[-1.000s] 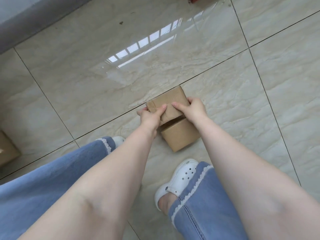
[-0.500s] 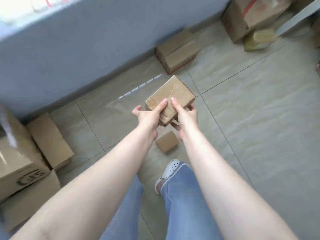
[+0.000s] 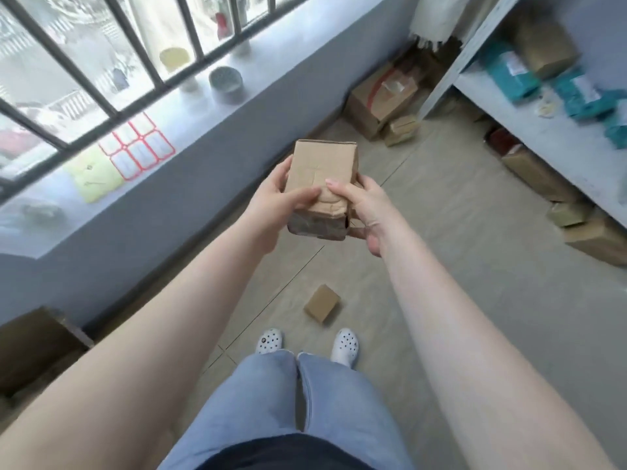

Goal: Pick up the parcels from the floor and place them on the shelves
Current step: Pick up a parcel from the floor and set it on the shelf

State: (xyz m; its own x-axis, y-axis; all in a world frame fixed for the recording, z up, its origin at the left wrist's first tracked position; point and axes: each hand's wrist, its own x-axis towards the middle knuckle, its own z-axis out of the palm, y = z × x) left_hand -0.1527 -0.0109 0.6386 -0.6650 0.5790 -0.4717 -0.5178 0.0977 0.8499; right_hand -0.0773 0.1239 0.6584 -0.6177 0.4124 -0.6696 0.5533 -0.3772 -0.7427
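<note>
Both hands (image 3: 271,201) grip a creased rectangular cardboard parcel (image 3: 320,171).

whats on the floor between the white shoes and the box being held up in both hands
In the head view, one small brown parcel lies on the bare tile floor just ahead of the white shoes, below the held box. Nothing else sits there.

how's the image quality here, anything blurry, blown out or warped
Head view: daylight through the barred window is overexposed, washing out the scene outside; the whole frame is softly blurred, worst on the teal parcels on the shelf; wide-angle distortion bends the window sill and stretches the forearms; the held cardboard parcel is the clearest thing.
</note>
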